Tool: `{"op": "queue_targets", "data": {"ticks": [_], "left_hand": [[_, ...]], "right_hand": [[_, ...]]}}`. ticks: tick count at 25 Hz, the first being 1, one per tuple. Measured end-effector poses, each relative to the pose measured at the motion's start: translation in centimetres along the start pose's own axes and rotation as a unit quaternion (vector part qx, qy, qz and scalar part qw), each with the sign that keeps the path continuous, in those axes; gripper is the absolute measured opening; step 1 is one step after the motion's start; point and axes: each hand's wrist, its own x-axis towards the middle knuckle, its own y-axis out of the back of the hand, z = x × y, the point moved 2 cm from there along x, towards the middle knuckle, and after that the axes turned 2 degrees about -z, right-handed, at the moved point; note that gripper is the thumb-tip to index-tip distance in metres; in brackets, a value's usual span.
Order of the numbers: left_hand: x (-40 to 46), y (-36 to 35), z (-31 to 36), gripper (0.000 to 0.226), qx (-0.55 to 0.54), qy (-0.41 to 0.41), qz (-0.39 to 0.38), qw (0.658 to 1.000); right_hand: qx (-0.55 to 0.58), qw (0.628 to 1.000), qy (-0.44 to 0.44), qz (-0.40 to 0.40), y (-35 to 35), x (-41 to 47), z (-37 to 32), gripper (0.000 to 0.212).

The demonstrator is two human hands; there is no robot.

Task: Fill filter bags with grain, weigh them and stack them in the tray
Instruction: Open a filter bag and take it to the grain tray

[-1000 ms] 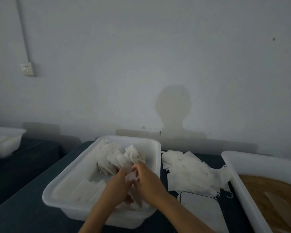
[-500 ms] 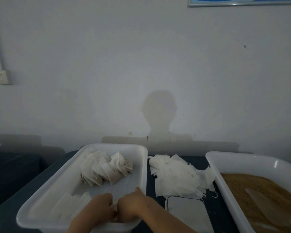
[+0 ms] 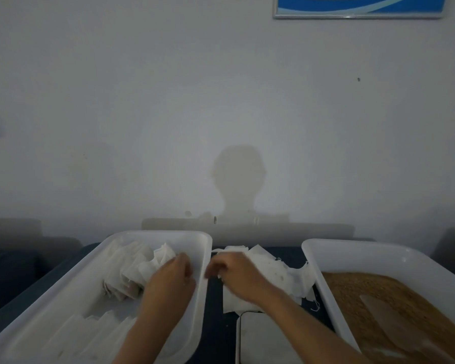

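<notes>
White tray point(image 3: 132, 236) of stacked filter bags point(image 3: 135, 269) at left, left hand point(image 3: 171, 281) curled loosely beside them, right hand point(image 3: 237, 269) over loose empty bags point(image 3: 279, 274) on dark tabletop point(image 3: 213, 311), fingers bent, grip unclear, grain tub point(image 3: 378, 256) at right.

Left hand point(image 3: 168, 279) curled, palm down; right hand point(image 3: 234, 269) curled, fingers pinched

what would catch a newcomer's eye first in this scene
Probably the two bare hands low in the middle: the left hand over the white plastic tray of stacked filter bags, the right hand above the loose pile of empty white filter bags on the dark table. At right, a white tub of brown grain with a scoop stands out.
</notes>
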Motion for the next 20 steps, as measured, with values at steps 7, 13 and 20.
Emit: {"op": "queue_targets", "data": {"ticks": [7,13,20], "left_hand": [[0.8,-7.2,8.4,0.010,-0.096,-0.117,-0.025,0.988],[1.3,-11.8,8.8,0.010,-0.077,-0.089,-0.081,0.990],[1.3,-13.9,6.6,0.032,-0.030,-0.050,-0.134,0.989]], "right_hand": [[0.011,0.972,-0.195,0.127,5.6,-0.3,10.9,0.035],[-0.135,0.955,-0.254,0.073,3.1,0.6,16.0,0.024],[-0.268,0.920,-0.281,-0.050,-0.1,1.8,18.5,0.086]]}}
